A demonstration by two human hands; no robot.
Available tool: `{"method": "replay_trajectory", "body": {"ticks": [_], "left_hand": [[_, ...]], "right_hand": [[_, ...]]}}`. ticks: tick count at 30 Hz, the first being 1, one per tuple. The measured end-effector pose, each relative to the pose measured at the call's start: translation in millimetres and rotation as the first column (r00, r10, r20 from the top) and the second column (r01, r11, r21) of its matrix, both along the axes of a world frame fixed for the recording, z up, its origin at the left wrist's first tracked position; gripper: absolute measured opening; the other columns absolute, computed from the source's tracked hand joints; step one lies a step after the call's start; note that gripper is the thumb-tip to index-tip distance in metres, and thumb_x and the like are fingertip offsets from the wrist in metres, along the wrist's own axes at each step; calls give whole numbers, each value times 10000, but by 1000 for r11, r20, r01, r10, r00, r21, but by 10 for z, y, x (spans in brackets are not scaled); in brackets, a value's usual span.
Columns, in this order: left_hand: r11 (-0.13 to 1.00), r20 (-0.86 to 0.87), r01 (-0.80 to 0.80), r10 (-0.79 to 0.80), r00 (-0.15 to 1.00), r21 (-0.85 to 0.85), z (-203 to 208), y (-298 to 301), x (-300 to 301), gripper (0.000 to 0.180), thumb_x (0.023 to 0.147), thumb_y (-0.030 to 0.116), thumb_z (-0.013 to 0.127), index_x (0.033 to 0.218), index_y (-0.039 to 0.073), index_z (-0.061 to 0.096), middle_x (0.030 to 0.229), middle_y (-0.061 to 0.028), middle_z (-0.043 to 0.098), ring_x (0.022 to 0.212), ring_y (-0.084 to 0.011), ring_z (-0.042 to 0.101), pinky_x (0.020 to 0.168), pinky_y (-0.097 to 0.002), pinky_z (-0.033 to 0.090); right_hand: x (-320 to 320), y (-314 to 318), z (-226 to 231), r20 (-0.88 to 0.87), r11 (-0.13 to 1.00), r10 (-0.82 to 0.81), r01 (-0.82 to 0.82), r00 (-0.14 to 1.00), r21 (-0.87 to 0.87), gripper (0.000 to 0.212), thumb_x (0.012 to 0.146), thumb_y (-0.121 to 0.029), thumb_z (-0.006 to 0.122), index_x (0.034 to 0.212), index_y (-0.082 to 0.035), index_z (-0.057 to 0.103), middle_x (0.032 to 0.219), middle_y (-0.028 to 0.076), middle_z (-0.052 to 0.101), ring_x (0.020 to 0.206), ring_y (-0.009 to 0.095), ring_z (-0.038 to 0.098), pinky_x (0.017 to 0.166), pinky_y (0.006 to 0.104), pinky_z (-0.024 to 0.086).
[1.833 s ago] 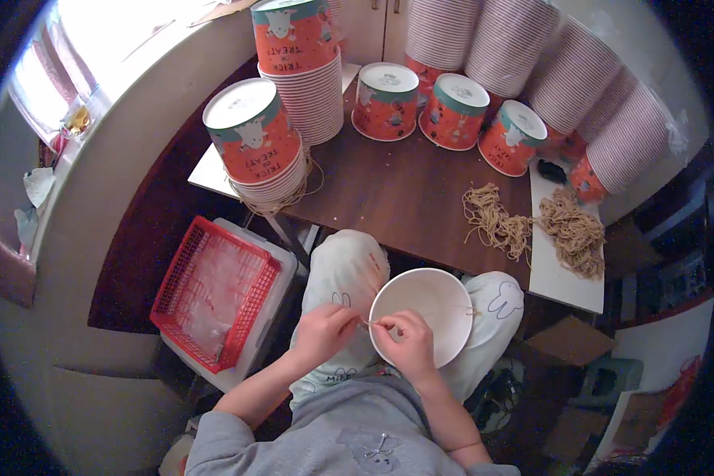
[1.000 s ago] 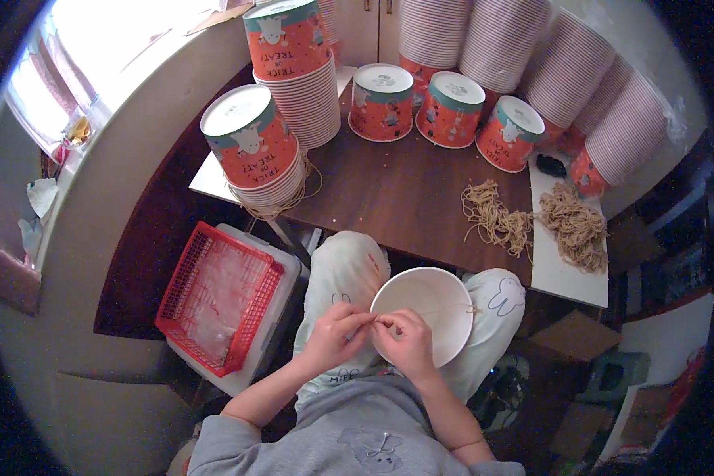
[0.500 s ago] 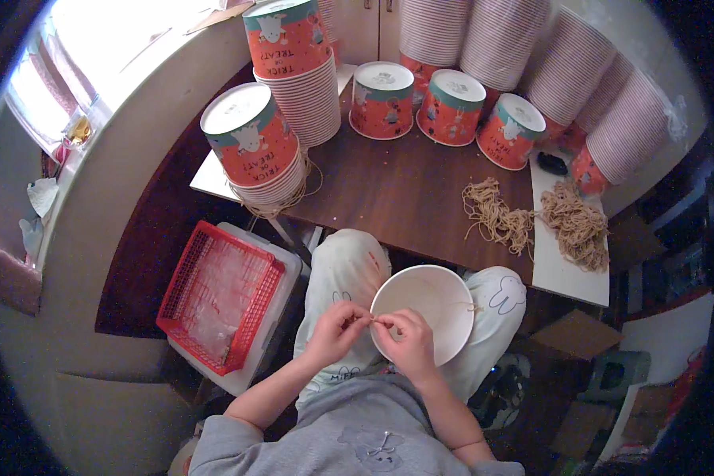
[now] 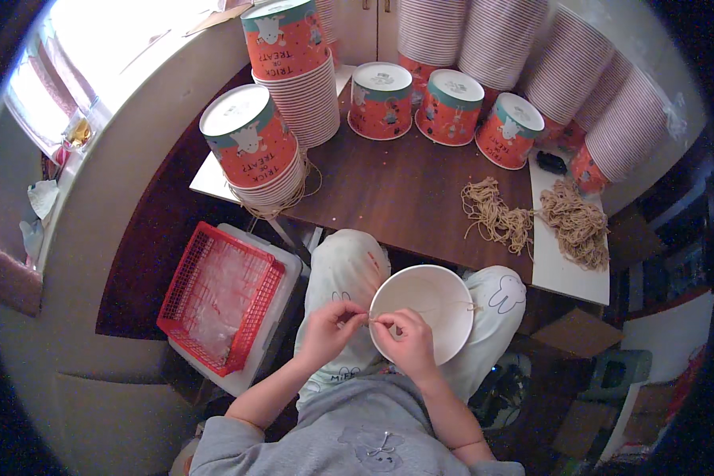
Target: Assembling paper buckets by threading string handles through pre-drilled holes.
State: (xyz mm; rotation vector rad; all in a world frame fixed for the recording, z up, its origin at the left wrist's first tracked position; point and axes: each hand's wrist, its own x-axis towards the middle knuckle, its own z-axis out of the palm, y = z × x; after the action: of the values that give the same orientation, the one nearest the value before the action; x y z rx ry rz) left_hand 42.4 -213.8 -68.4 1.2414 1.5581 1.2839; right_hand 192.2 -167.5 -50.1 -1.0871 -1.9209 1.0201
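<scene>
A white-lined paper bucket (image 4: pixel 446 337) rests between my thighs with its mouth facing up. At its left rim, my left hand (image 4: pixel 331 328) and my right hand (image 4: pixel 407 339) meet, each with thumb and forefinger pinched together. A thin tan cord (image 4: pixel 446 306) runs across the bucket's mouth from the right rim toward my right hand. Both pinches appear to be on this cord, though its end is hidden by my fingertips. A short tuft of cord shows outside the right rim.
On the brown table (image 4: pixel 389 198) stand upturned orange buckets (image 4: pixel 381 103) and tall bucket stacks. Looped cords hang on the left stack (image 4: pixel 254 151). Two tangled cord heaps (image 4: pixel 496 216) lie at the right. A red basket (image 4: pixel 222 297) holding clear plastic sits left of my legs.
My left hand has shifted slightly to the left, and the cord across the bucket's mouth shows more plainly. My right hand has barely moved.
</scene>
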Motion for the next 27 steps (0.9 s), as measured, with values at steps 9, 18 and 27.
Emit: {"method": "replay_trajectory", "body": {"ticks": [9,18,27], "left_hand": [[981,-244,127,-88,966,147,172,-17,11,139,723,1,614,862,9,612,779,-85,604,603,-143,571,548,-251,468],[986,-270,130,-99,958,101,136,-19,18,126,737,6,602,863,8,599,800,-80,589,599,-147,564,546,-250,460],[983,200,161,-141,970,-87,-47,-50,-27,108,816,99,568,904,40,548,782,19,536,649,-71,483,578,-209,399]], "right_hand": [[-3,4,-17,14,1000,-1,1,1000,-4,69,702,-89,628,763,-61,613,695,59,565,652,212,558,569,314,436],[-1,-2,-12,15,1000,6,-6,1000,-9,70,703,-88,625,762,-54,611,716,71,574,681,229,570,619,331,451],[-6,-21,-7,44,996,-28,24,999,91,66,697,-119,633,746,-78,615,700,55,571,669,229,559,615,349,440]]}}
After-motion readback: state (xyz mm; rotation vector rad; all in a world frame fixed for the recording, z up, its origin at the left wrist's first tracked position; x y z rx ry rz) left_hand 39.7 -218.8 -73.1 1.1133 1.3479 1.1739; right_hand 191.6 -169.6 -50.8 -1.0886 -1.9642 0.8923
